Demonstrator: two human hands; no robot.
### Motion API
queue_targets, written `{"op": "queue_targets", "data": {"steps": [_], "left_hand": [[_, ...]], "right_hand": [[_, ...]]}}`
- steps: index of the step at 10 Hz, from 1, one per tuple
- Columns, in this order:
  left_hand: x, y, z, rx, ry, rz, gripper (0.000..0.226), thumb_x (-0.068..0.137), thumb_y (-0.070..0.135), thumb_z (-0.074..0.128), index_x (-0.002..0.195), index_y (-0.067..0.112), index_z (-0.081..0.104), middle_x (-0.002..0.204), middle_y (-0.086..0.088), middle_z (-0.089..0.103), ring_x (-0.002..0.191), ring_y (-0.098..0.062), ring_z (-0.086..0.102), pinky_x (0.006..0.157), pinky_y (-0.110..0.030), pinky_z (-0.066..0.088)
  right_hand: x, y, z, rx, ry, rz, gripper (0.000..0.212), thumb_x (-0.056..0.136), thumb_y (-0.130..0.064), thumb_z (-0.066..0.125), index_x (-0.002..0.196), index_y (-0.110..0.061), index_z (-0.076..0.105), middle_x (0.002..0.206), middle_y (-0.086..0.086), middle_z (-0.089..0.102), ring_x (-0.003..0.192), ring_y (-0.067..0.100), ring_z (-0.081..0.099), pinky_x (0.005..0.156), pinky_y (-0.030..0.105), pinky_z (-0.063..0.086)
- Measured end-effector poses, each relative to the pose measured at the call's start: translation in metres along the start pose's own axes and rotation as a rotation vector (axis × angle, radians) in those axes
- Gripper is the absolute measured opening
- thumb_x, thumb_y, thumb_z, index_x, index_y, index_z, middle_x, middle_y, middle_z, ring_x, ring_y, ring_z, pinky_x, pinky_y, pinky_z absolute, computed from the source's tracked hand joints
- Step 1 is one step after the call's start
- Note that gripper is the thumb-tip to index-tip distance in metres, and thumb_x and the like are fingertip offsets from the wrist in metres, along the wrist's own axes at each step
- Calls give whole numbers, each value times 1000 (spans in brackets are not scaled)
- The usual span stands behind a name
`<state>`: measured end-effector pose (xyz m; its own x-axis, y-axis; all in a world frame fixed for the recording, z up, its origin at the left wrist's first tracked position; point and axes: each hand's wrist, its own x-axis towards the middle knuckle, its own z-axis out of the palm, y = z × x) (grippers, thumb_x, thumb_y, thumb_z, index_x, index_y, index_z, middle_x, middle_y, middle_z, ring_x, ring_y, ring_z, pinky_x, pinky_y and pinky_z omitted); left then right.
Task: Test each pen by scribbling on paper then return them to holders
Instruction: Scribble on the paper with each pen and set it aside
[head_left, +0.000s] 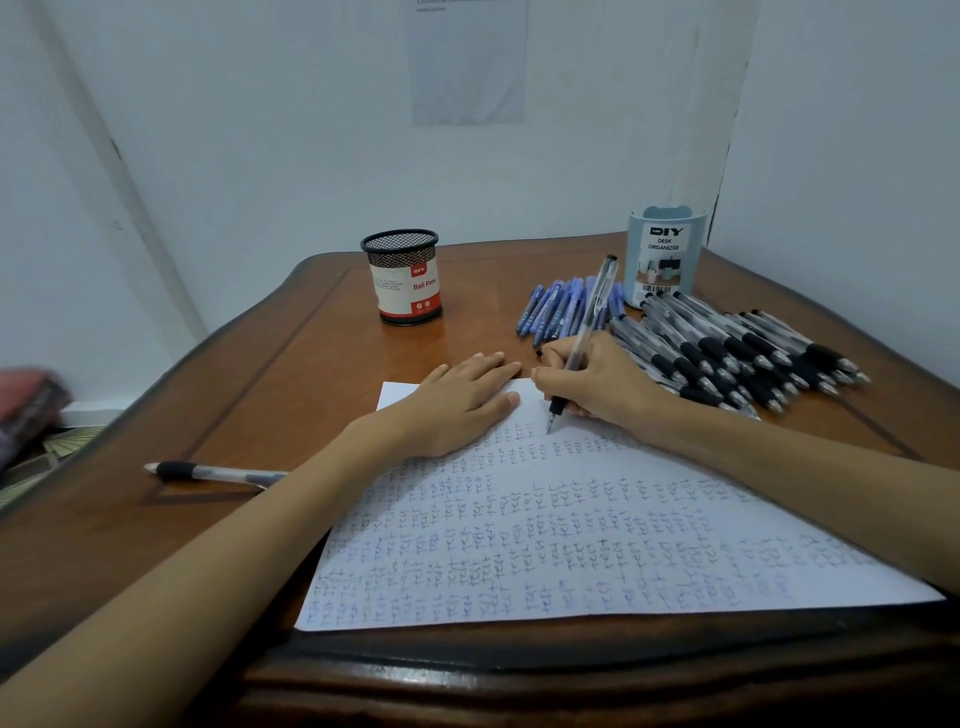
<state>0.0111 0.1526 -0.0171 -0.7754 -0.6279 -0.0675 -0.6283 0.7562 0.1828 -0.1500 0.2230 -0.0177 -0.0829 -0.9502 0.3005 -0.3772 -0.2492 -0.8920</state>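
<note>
A white sheet of paper (571, 530) covered with rows of small handwritten "test" words lies on the wooden table (291, 364). My right hand (597, 384) grips a clear black-grip pen (582, 332), its tip touching the paper near the top edge. My left hand (462, 400) lies flat, fingers apart, on the paper's upper left part. A black mesh holder (402, 275) with a red and white label stands behind. A pale blue desk organizer (662, 254) stands at the back right.
A pile of several blue pens (561, 306) lies beside the organizer, and a bigger pile of black-grip pens (737, 353) spreads to the right of my right hand. One black-grip pen (213, 473) lies alone left of my left forearm. Walls close in behind and right.
</note>
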Motion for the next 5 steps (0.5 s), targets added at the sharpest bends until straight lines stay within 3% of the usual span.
{"op": "queue_targets", "data": {"steps": [5], "left_hand": [[-2,3,-2,8,-2,0,53,101,42,20,150,26,9,158,5,4,145,-11,0,115,-37,2]], "right_hand": [[-1,1,0,11,1,-7,41,87,-5,62,52,-9,41,39,-3,39,34,5,41,36,14,32]]}}
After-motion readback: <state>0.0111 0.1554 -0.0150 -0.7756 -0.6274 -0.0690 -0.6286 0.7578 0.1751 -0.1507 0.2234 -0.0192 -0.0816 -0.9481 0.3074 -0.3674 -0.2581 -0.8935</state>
